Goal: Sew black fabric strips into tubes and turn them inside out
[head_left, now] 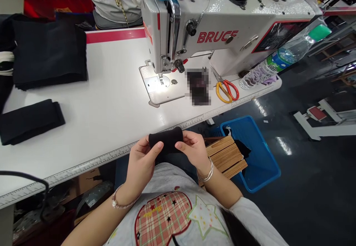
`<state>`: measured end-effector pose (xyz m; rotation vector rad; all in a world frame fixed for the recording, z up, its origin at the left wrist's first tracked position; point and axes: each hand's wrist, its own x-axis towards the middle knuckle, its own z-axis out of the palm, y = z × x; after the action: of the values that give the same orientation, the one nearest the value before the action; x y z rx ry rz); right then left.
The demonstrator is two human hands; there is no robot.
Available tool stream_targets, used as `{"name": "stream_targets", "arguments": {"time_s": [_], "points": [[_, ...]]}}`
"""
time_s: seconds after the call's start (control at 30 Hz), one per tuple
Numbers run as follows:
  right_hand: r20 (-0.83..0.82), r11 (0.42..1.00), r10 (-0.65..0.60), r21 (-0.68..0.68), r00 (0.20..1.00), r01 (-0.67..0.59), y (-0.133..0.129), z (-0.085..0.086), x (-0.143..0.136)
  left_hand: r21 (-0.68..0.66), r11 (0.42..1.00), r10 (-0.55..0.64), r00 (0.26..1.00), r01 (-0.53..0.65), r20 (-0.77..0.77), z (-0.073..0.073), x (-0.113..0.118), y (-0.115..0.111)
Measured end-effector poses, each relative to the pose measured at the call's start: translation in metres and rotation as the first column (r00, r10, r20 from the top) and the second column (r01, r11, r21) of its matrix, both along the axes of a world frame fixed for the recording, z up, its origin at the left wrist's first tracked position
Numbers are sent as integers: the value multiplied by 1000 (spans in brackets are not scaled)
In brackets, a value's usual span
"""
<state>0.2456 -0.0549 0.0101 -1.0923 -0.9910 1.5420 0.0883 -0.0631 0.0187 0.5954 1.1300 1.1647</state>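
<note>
Between my two hands is a small piece of black fabric (166,140), held up just off the table's front edge. My left hand (143,157) pinches its left end, thumb in front and fingers behind. At the other end my right hand (194,147) grips it the same way. Beyond them stands a white sewing machine (217,23) with its needle area lit. To the left on the table lie a small folded stack of black fabric (32,121) and a larger stack of black cloth (51,51).
Scissors (226,90) with yellow and red handles lie right of the needle plate, near a tilted plastic bottle (278,62). A blue basket (264,160) and a wooden slatted seat (226,155) are below right. Another person (114,1) is behind the table.
</note>
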Motion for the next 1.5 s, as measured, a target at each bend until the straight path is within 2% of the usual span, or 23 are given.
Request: {"name": "stream_targets", "arguments": {"time_s": [0.1, 0.27, 0.53, 0.73, 0.9, 1.0, 1.1, 1.2, 1.3, 1.5], "points": [[69, 996, 65, 50, 995, -69, 2, 4, 1, -66, 996, 67, 995, -62, 73, 8, 4, 5], [288, 996, -25, 86, 957, 0, 7, 9, 0, -86, 993, 91, 990, -82, 103, 11, 6, 9], [350, 989, -36, 148, 936, -18, 14, 11, -4, -101, 992, 91, 991, -82, 95, 17, 5, 17], [206, 988, 18, 147, 978, -50, 18, 15, -8, -63, 994, 96, 989, -90, 109, 15, 8, 20], [255, 989, -56, 145, 965, 19, 21, 14, -9, 3, 995, 99, 993, -99, 66, 11, 11, 19], [221, 989, -47, 145, 974, 15, 23, 17, -11, 42, 993, 109, 994, -110, 14, 9, 10, 18], [204, 991, -42, 129, 978, 15, 23, 18, -13, 79, 994, 87, 991, -79, -101, 8, 8, 16], [184, 990, -98, 114, 978, 77, 23, 11, -12, 141, 990, 25, 974, 7, -226, 11, 6, 14], [105, 986, -150, 83, 983, 142, 21, 0, -11, 189, 978, -38, 959, 94, -280, 15, 5, 13], [-51, 985, -170, 26, 984, 172, 20, -11, -15, 183, 977, -27, 916, 108, -400, 21, 5, 15]]}}
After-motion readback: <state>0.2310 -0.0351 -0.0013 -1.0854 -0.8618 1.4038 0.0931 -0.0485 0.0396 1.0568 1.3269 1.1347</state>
